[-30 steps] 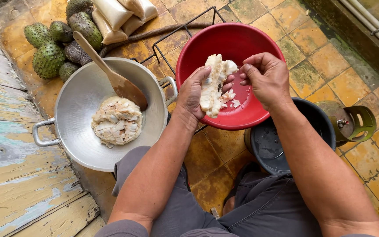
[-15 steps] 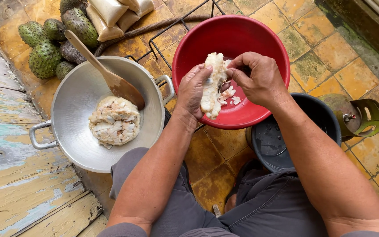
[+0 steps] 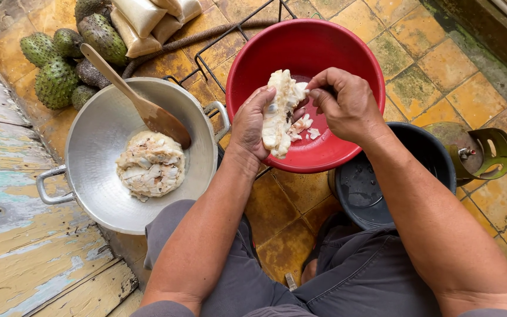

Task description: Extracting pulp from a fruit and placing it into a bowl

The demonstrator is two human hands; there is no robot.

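My left hand [image 3: 253,126] grips a long piece of white fruit pulp [image 3: 279,111] over the red plastic bowl [image 3: 300,44]. My right hand [image 3: 344,103] pinches at the top of that pulp with its fingertips. A few small white bits [image 3: 306,126] lie in the bottom of the red bowl. To the left, a metal pan [image 3: 98,132] holds a heap of white pulp [image 3: 151,164] and a wooden spatula [image 3: 142,103] leans in it.
Several green spiky fruits [image 3: 54,70] and tan filled bags [image 3: 142,17] lie at the top left. A dark bucket [image 3: 377,188] stands under my right forearm, a green gas canister [image 3: 476,149] to its right. A wire rack [image 3: 218,53] lies on the yellow tiles; worn wooden boards [image 3: 7,235] at left.
The view has shifted slightly. My right hand has moved a little along the top of the pulp, still picking at it. My left hand keeps its hold.
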